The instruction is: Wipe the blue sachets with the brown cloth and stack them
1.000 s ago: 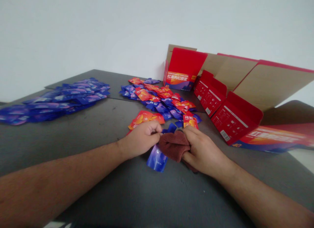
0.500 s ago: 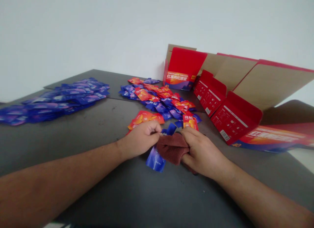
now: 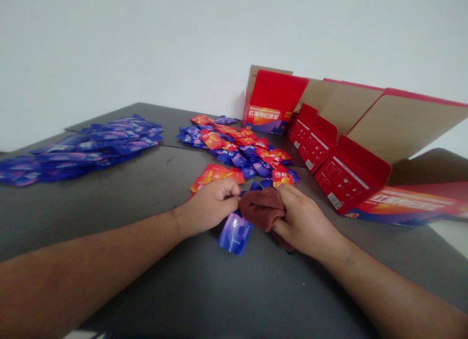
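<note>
Just left of the middle, my left hand is closed in a pinch at the left edge of a blue-purple sachet. My right hand is wrapped round a brown cloth, which lies over the upper part of that sachet and hides it. The sachet's lower end hangs out below the cloth, over the table. Orange-red sachets lie just behind my left hand. Beyond my right fingers is another orange sachet.
A mixed heap of red and blue sachets spreads across the dark table. Blue sachets are piled in a long row on the left. Red cardboard boxes with raised flaps stand along the right, one box farther back.
My right hand and the cloth have moved slightly up and right, showing more of the sachet's lower end. My left hand stays nearly in place.
</note>
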Available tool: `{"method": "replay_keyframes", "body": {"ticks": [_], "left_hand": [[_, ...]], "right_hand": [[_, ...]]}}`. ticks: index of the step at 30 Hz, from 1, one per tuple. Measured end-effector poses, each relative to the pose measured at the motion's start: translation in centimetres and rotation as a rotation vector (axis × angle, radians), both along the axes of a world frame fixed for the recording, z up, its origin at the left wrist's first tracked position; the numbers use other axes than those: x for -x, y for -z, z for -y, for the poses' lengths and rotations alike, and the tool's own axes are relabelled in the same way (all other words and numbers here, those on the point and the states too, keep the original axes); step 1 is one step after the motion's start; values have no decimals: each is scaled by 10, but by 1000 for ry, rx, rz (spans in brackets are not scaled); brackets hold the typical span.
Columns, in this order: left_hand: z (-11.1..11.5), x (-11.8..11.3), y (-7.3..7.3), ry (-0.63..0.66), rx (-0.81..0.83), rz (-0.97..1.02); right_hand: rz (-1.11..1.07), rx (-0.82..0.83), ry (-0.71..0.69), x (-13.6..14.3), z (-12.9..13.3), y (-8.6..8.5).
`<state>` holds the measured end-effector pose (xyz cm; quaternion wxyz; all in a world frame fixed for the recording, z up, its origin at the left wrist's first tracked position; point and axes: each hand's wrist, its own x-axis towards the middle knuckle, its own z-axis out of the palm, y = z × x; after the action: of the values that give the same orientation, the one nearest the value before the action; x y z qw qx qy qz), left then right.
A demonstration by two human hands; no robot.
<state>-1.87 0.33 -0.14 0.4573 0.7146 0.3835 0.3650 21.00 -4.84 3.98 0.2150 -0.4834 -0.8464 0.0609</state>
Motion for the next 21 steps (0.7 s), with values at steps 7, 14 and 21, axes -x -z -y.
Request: {"method": "replay_keyframes", "body": {"ticks": [7, 14, 21], "left_hand": [[0, 1, 0, 18, -5, -26], [-1, 0, -1, 17, -3, -12], [0, 0, -1, 0, -7, -12]], "right_hand": [[25, 20, -99, 1, 2, -1], [30, 26, -81, 0, 0, 0], [3, 2, 31, 0, 0, 1]]}}
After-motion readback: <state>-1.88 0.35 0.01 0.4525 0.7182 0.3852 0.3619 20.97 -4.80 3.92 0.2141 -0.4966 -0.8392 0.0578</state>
